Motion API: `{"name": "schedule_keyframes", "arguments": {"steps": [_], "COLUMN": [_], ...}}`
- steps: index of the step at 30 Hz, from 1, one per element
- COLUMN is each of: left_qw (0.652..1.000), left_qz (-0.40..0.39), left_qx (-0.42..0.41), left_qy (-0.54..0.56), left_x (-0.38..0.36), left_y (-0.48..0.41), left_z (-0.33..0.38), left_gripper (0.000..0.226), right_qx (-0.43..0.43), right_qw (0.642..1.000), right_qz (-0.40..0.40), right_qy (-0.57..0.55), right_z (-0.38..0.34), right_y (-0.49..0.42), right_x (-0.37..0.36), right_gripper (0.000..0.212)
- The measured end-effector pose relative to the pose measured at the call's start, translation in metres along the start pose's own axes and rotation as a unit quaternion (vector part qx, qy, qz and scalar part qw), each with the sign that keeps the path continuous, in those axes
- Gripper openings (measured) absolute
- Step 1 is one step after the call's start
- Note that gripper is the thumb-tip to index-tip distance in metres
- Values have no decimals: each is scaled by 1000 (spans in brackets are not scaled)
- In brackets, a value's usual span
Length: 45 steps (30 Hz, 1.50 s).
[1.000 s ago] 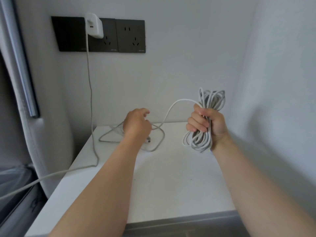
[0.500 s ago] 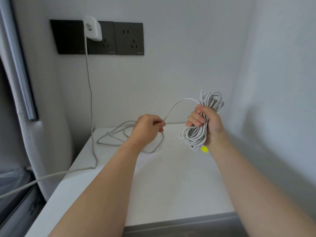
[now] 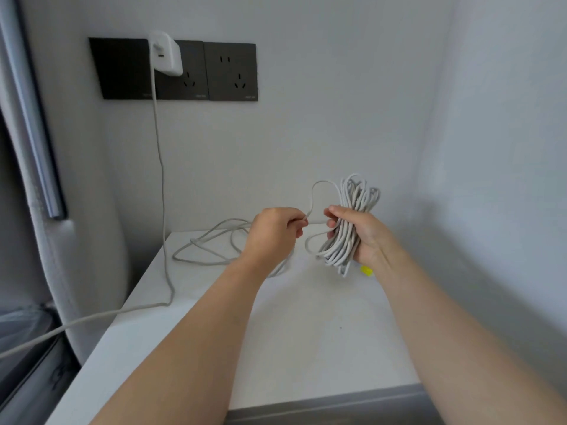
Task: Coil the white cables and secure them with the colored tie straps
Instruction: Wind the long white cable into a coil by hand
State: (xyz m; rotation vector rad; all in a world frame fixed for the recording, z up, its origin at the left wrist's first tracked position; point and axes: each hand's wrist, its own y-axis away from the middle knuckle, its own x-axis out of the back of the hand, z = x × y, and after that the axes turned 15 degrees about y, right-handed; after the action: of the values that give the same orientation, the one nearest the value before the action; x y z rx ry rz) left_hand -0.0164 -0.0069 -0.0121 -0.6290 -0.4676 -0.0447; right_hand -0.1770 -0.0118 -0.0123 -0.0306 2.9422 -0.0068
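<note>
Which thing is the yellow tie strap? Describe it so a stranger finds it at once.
Start at the white table against the wall. Near its back right part, the right hand holds up a bundle of coiled white cable. Just below that hand's wrist a small yellow tie strap peeks out at table level, the only bright colour among white cable and white surfaces.

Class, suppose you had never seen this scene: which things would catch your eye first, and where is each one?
First, the bundle of coiled white cable gripped in the right hand above the white tabletop, while the left hand pinches the loose strand leading into it. Next, the black wall sockets at upper left, with a white charger plugged in. A small yellow tie strap peeks out beneath the right wrist.
</note>
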Motion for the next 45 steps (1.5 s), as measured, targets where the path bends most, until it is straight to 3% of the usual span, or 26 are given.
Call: {"name": "schedule_keyframes", "arguments": {"steps": [4, 10, 14, 20, 26, 30, 35, 40, 42, 45], "left_qw": [999, 995, 994, 996, 994, 992, 973, 974, 971, 969], "left_qz": [-28, -52, -70, -81, -94, -107, -113, -129, -129, -122], "left_qx": [-22, -46, -35, 36, 41, 34, 51, 46, 32, 1], "left_qy": [-34, -68, -79, -21, -35, -56, -196, -181, -200, -217], "left_x": [-2, -4, -5, -1, -1, -1, -1, -1, -4, -13], "left_y": [1, 3, 3, 5, 4, 4, 2, 4, 6, 10], "left_z": [1, 2, 3, 7, 10, 13, 10, 16, 18, 21], "left_gripper": [21, 20, 19, 22, 19, 29, 59, 74, 74, 55], "right_qx": [-8, -15, -22, -23, -3, -21, -33, -27, -24, -24], "right_qw": [999, 998, 998, 996, 995, 994, 992, 989, 986, 981], "right_qz": [-21, -29, -7, 64, 92, 104, 87, 88, 110, 131], "right_qy": [34, 60, 53, 50, 29, -26, -84, -112, -122, -137], "right_z": [3, 3, 2, 4, 6, 6, 3, 0, 1, 4], "right_y": [-4, -3, 0, -3, -6, -10, -6, 0, -1, -6], "right_x": [3, 1, -3, -4, -3, -1, -3, -3, -2, 0], "right_gripper": [30, 24, 14, 19, 17, 17, 15, 20, 20, 20]}}
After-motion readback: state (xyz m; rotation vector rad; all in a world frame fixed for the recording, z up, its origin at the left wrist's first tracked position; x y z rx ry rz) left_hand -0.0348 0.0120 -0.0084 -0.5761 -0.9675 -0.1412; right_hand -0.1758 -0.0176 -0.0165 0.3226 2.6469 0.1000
